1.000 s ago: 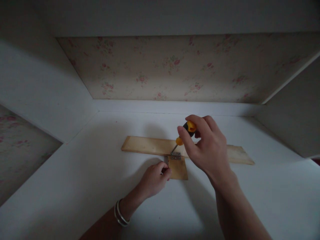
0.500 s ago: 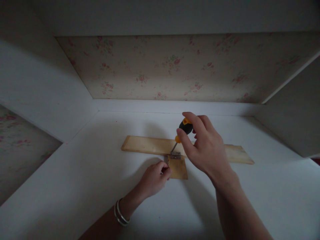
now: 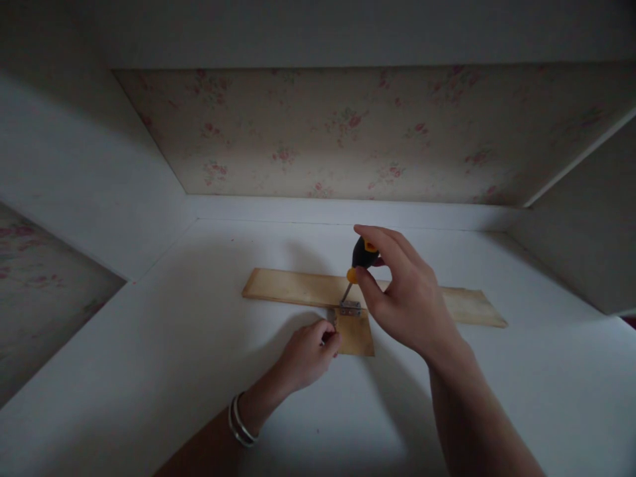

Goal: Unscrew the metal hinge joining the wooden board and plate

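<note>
My right hand [image 3: 405,298] grips a screwdriver [image 3: 358,260] with a black and orange handle, its tip set on a small metal hinge [image 3: 350,307]. The hinge joins a long wooden strip [image 3: 293,289] to a small wooden piece [image 3: 356,334] in front of it. Both lie on a white surface [image 3: 199,371]. My left hand [image 3: 307,356] rests on the surface with its fingers pinched against the left edge of the small piece. Two thin bangles circle my left wrist.
White side walls rise to the left and right. A floral-patterned back panel [image 3: 348,132] stands beyond a white ledge behind the strip.
My right hand's fingers have shifted round the screwdriver handle, which now shows more black than orange. The left hand and the wood have stayed put.
</note>
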Available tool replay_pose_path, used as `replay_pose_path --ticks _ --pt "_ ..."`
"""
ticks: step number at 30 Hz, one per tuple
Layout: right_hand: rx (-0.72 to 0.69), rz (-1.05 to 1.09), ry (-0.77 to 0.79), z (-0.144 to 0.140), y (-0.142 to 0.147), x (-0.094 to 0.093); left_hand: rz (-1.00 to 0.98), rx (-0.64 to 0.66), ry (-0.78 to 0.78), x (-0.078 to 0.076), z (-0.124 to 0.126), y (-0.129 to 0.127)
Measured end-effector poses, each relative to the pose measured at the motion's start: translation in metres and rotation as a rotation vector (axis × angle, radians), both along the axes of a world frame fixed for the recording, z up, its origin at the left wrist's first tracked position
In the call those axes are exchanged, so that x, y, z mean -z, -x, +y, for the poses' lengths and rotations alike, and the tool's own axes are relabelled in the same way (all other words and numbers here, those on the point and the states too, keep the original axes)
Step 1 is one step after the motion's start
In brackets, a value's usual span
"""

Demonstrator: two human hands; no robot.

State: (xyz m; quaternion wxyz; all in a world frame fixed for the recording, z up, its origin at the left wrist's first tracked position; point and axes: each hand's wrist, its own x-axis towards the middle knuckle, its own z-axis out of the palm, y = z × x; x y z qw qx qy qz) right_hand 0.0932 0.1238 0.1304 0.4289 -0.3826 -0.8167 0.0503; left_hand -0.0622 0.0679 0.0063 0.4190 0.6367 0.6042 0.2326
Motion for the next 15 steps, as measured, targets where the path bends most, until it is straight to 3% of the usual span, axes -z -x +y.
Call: replay_pose_path --ticks 8,15 --pt "0.178 -0.032 -0.136 0.0027 -0.0024 0.0013 -0.013 0.002 0.002 0.0028 0.0 0.0001" --pt "0.065 0.039 -0.09 -0.0008 0.0008 -0.0016 -0.009 -0.004 -0.009 0.0062 -0.0002 0.0004"
